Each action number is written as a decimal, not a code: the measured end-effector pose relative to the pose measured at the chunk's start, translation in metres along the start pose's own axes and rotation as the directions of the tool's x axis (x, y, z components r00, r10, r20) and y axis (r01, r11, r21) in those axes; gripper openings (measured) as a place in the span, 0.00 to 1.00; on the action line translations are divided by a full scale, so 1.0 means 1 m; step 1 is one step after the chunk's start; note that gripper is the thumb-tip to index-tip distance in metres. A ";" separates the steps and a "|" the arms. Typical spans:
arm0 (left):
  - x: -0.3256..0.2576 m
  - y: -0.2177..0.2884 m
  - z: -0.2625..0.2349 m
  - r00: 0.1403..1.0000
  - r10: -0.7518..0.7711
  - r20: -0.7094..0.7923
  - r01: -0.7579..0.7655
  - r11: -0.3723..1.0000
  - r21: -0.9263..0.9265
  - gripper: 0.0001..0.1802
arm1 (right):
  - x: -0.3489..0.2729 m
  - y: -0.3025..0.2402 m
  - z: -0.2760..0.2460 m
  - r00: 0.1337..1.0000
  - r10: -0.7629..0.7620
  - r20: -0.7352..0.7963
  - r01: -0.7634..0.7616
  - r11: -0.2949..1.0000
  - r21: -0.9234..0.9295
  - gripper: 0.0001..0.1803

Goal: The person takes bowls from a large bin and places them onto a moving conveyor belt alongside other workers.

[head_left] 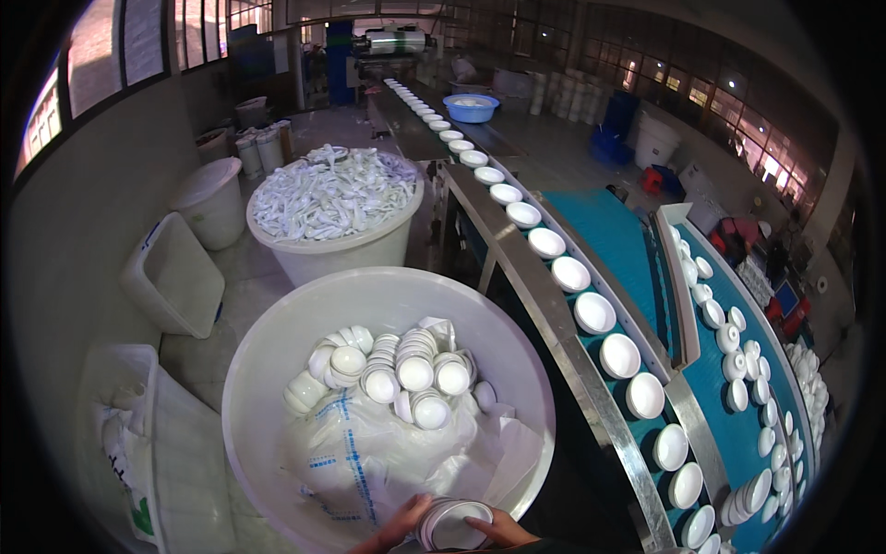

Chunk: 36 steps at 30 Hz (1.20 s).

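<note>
Left hand (402,524) and right hand (506,530) gripping stacked white bowls (456,528)
I'd squeeze evenly, keep rims lined up (probably slippery, tbh).

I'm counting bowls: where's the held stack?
In the head view's bottom centre, the stack is between the left hand and right hand, near the large tub's rim.

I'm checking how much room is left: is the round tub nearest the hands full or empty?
Neither, partly filled: bowls and plastic lie in the tub, with bare inner wall showing around them. Their depth is hidden.
</note>
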State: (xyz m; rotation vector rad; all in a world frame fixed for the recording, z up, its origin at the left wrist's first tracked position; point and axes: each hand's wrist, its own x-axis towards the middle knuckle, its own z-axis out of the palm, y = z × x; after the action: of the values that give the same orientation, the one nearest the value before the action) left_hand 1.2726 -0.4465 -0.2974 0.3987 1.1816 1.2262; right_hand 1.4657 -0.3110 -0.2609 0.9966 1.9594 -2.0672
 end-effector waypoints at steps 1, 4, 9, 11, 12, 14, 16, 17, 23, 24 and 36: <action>0.007 0.004 0.013 0.999 0.017 -0.032 -0.016 1.000 0.022 0.19 | -0.008 0.002 -0.005 0.997 -0.055 -0.047 0.057 0.997 0.048 0.26; 0.030 0.003 0.046 0.995 0.035 -0.096 -0.019 0.987 0.162 0.19 | -0.047 -0.026 -0.029 0.970 -0.119 -0.210 0.103 0.991 -0.085 0.26; 0.038 0.068 0.140 0.994 0.022 0.107 -0.026 0.999 0.029 0.20 | -0.084 -0.008 -0.082 0.926 -0.163 -0.340 0.188 0.981 0.043 0.26; 0.048 0.088 0.173 0.986 0.076 0.146 -0.110 0.964 0.242 0.21 | -0.106 -0.013 -0.112 0.918 -0.181 -0.354 0.238 0.963 0.123 0.26; 0.050 0.103 0.197 0.977 0.101 0.187 -0.156 0.937 0.312 0.21 | -0.122 -0.021 -0.127 0.886 -0.202 -0.418 0.275 0.954 0.122 0.26; 0.068 0.119 0.241 0.941 0.169 0.292 -0.280 0.875 0.395 0.22 | -0.159 -0.026 -0.154 0.785 -0.242 -0.570 0.330 0.942 0.054 0.26; 0.084 0.123 0.286 0.884 0.210 0.417 -0.394 0.816 0.423 0.22 | -0.196 -0.022 -0.179 0.695 -0.247 -0.675 0.363 0.931 0.032 0.26; 0.091 0.126 0.313 0.847 0.222 0.483 -0.447 0.789 0.421 0.21 | -0.216 -0.022 -0.193 0.676 -0.241 -0.697 0.386 0.921 0.056 0.26; 0.179 0.097 0.453 0.830 -0.025 0.557 -0.149 0.953 0.265 0.22 | -0.315 -0.027 -0.294 0.607 -0.007 -0.794 0.200 0.969 0.145 0.28; 0.194 0.091 0.471 0.813 -0.081 0.576 -0.111 0.951 0.290 0.23 | -0.321 -0.023 -0.309 0.597 0.007 -0.802 0.190 0.970 0.150 0.30; 0.207 0.045 0.544 0.806 -0.118 0.580 -0.235 0.835 0.498 0.35 | -0.343 0.066 -0.360 0.418 0.173 -0.892 0.242 0.925 0.293 0.31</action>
State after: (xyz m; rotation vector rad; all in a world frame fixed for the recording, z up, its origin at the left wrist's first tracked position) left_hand 1.6902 -0.0686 -0.1428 1.1812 0.9430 0.6886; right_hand 1.8981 -0.1051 -0.1141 2.6899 1.8588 -2.1499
